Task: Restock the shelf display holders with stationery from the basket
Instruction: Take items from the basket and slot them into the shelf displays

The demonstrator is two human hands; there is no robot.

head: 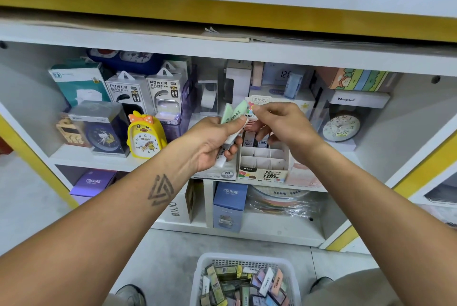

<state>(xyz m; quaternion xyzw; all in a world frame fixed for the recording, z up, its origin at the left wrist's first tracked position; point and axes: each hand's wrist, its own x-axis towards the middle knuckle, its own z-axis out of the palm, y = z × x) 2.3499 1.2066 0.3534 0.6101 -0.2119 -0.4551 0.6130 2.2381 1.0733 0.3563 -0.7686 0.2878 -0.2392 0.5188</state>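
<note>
1. our left hand [210, 140] grips several green lead cases [233, 112]; our right hand [279, 120] pinches one's tip.
2. display holder [262, 159] looks mostly empty; basket [244, 281] remains full, so much is left.

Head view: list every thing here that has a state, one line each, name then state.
left hand: gripping a small bundle of green packs
green packs: fanned upward, held above the shelf
right hand: fingers curled, pinching at the top of the packs
display holder: on the shelf, front compartments empty, back ones stocked
basket: on the floor, holding many packs
yellow duck clock: standing upright
</note>
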